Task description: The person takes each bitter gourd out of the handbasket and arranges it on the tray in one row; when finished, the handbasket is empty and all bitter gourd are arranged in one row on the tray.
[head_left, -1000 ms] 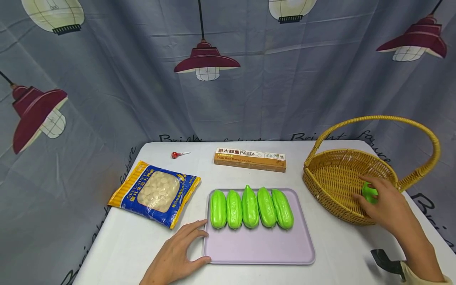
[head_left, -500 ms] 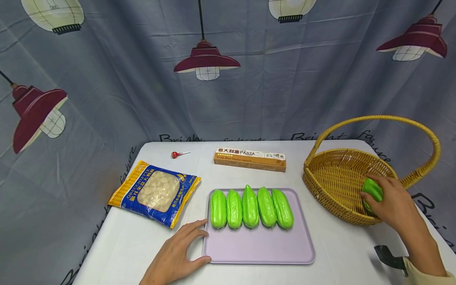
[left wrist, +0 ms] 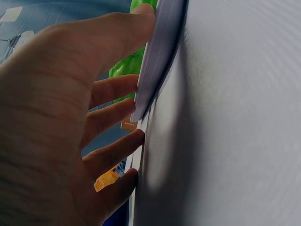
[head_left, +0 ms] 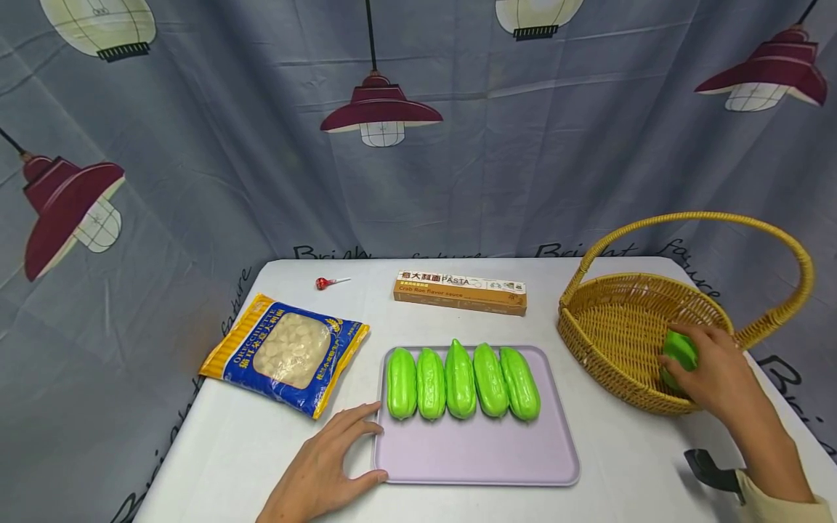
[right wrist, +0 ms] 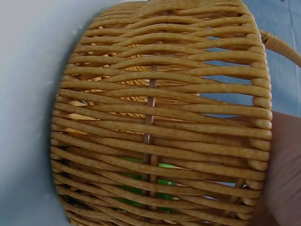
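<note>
My right hand (head_left: 719,370) reaches into the yellow wicker basket (head_left: 615,341) and grips a green, cucumber-shaped vegetable (head_left: 682,351) between thumb and fingers. Through the basket's weave in the right wrist view, bits of green show; the fingertips are hidden there. Several similar plump green vegetables (head_left: 461,381) lie side by side along the back of a pale purple tray (head_left: 477,457). My left hand (head_left: 327,465) touches the tray's left edge, its fingers spread and slightly bent. Up close, the left wrist view shows the thumb and fingertips (left wrist: 129,106) against the rim.
A blue and yellow bag of orecchiette (head_left: 288,349) lies left of the tray. Behind it is a red lollipop (head_left: 323,283), and a pasta box (head_left: 460,293) lies at the back middle. The basket's tall handle (head_left: 693,216) arches over its opening. A grey curtain hangs behind the table.
My right hand has shifted slightly rightward in the basket, and more of the green vegetable in its grip now shows. The left hand and the tray have stayed put.
</note>
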A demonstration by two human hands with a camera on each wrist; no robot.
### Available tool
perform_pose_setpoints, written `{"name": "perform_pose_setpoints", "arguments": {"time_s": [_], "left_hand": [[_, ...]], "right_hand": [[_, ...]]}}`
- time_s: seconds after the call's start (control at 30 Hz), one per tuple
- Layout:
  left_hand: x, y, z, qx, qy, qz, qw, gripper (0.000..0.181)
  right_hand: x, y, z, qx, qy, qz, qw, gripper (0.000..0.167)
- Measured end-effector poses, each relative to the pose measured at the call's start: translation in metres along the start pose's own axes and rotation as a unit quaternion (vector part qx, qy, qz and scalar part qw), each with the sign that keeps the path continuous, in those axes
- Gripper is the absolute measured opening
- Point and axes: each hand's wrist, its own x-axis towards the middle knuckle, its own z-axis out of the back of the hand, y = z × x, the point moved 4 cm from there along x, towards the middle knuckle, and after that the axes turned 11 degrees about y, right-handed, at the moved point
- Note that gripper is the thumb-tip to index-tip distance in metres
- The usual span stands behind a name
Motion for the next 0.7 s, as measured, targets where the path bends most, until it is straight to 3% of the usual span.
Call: {"name": "perform_pose_setpoints", "arguments": {"time_s": [0.7], "left_hand": [[0.0002, -0.0002, 0.0004, -0.005, 0.003, -0.001, 1.0, 0.054]], "right_hand": [[0.0049, -0.0023, -0.0045, -0.008, 0.039, -0.014, 0.9991, 0.078]]}}
